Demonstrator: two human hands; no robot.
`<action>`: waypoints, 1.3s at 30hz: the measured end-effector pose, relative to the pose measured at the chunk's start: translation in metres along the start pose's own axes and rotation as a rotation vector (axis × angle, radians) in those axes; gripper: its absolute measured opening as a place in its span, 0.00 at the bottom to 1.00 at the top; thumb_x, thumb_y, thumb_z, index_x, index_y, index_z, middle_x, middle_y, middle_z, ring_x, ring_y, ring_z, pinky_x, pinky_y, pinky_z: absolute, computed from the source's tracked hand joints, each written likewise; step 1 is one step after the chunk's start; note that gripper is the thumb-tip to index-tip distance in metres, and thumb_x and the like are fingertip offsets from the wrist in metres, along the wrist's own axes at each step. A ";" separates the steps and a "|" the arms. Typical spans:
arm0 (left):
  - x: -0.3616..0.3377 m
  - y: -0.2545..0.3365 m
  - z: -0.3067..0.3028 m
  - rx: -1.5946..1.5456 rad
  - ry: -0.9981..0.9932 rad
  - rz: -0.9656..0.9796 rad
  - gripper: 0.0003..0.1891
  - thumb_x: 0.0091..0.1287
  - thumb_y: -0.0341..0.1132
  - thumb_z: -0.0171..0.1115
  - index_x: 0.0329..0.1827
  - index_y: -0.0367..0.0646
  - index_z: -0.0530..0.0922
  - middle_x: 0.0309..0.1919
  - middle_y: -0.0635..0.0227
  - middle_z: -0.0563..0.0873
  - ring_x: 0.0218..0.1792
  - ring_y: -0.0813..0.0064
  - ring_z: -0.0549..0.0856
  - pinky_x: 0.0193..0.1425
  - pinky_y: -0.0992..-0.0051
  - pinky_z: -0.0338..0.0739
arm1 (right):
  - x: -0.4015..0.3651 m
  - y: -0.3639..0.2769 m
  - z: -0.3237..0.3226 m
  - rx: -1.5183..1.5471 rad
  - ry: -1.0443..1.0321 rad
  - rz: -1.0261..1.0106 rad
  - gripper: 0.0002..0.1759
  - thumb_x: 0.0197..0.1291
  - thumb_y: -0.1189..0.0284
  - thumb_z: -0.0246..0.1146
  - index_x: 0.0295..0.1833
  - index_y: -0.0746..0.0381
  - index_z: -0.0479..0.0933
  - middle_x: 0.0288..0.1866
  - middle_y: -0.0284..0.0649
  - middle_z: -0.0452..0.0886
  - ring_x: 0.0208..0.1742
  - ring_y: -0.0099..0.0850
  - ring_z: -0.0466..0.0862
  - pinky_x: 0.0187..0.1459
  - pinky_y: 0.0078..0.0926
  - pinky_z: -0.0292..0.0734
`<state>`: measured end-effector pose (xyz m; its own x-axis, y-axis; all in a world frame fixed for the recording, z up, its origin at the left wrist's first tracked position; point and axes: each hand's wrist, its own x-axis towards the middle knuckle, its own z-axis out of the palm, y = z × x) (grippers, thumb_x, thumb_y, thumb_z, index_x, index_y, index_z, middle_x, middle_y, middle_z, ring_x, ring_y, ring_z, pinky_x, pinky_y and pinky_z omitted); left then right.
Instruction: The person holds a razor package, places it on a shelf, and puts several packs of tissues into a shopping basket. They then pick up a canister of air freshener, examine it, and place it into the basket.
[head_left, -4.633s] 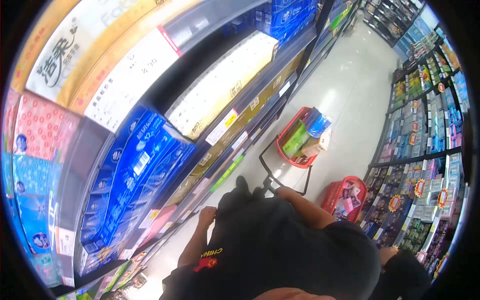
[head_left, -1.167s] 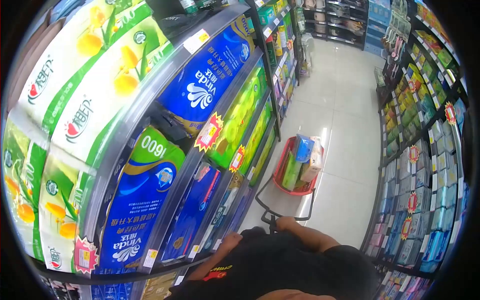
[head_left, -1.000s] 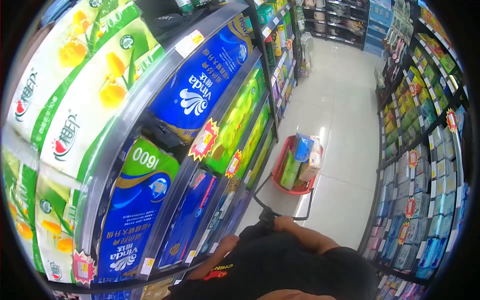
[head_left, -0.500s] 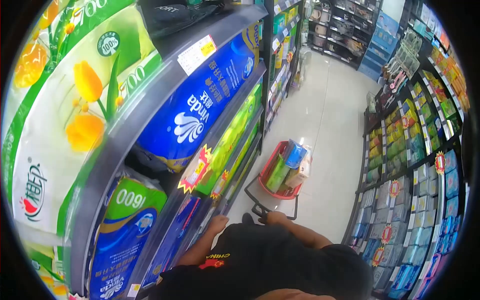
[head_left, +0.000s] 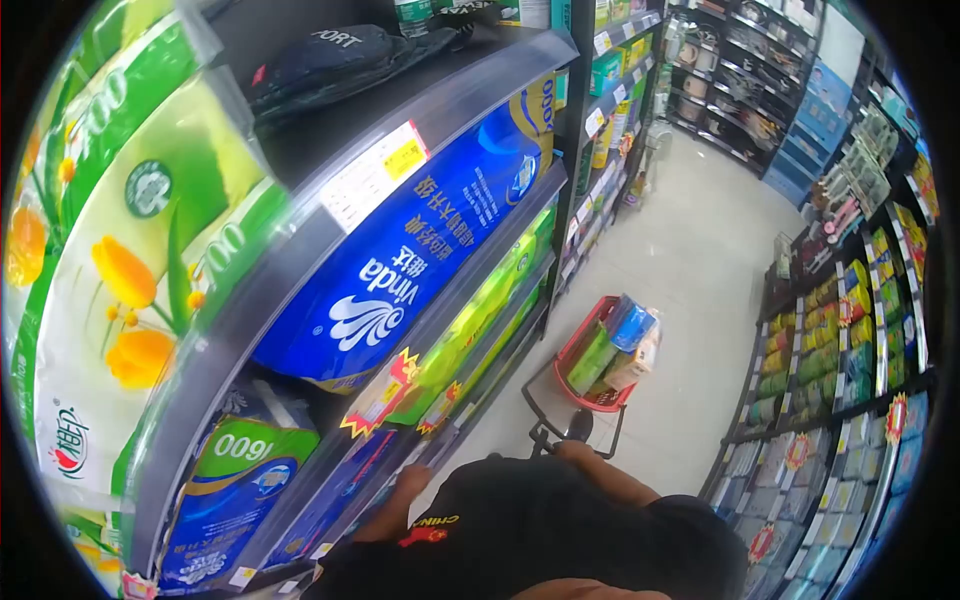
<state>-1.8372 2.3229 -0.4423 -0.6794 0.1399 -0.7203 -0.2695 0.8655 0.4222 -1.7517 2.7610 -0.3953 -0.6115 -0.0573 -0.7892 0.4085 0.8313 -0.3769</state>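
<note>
My right hand (head_left: 570, 453) is closed around the black handle (head_left: 541, 438) of a red basket (head_left: 603, 402). Green packs (head_left: 590, 360), a blue pack (head_left: 632, 323) and a pale box (head_left: 634, 365) fill the basket, which stands on the floor in front of me. My left hand (head_left: 412, 484) hangs beside the lower left shelves, and its fingers are too small and blurred to read. Close on my left are a blue Vinda pack (head_left: 400, 265) and a large white and green pack with yellow tulips (head_left: 140, 260).
A dark bag (head_left: 335, 65) lies on the upper left shelf. Shelves of small packs (head_left: 800, 370) line the right side of the aisle. The pale tiled floor (head_left: 690, 250) runs ahead to racks (head_left: 735, 75) at the far end.
The basket and my right hand appear further right in the view. More of the dark bag shows at upper left. A shoe now shows just in front of the right hand.
</note>
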 end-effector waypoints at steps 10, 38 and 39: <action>0.014 0.147 0.071 0.392 -0.033 0.285 0.15 0.65 0.44 0.55 0.31 0.42 0.82 0.34 0.56 0.87 0.39 0.56 0.87 0.41 0.60 0.80 | 0.032 0.113 -0.077 -0.018 -0.049 -0.072 0.18 0.64 0.63 0.53 0.49 0.62 0.82 0.48 0.52 0.85 0.53 0.50 0.84 0.53 0.46 0.78; 0.004 0.179 0.137 0.097 0.074 0.102 0.13 0.67 0.40 0.54 0.43 0.42 0.83 0.45 0.51 0.85 0.49 0.51 0.83 0.55 0.56 0.77 | 0.023 0.186 -0.157 -0.187 0.031 -0.176 0.24 0.62 0.47 0.57 0.48 0.55 0.83 0.47 0.52 0.84 0.51 0.50 0.83 0.53 0.46 0.78; 0.000 0.185 0.135 -0.278 0.174 -0.031 0.15 0.67 0.42 0.54 0.44 0.41 0.83 0.45 0.50 0.86 0.49 0.50 0.83 0.55 0.57 0.76 | 0.020 0.182 -0.155 -0.212 0.018 -0.211 0.22 0.64 0.48 0.56 0.48 0.53 0.83 0.47 0.52 0.84 0.51 0.49 0.83 0.54 0.46 0.78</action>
<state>-1.7953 2.5481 -0.4385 -0.7682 0.0105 -0.6401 -0.4514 0.7001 0.5532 -1.7947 2.9965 -0.4044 -0.6803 -0.2331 -0.6949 0.1215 0.8991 -0.4205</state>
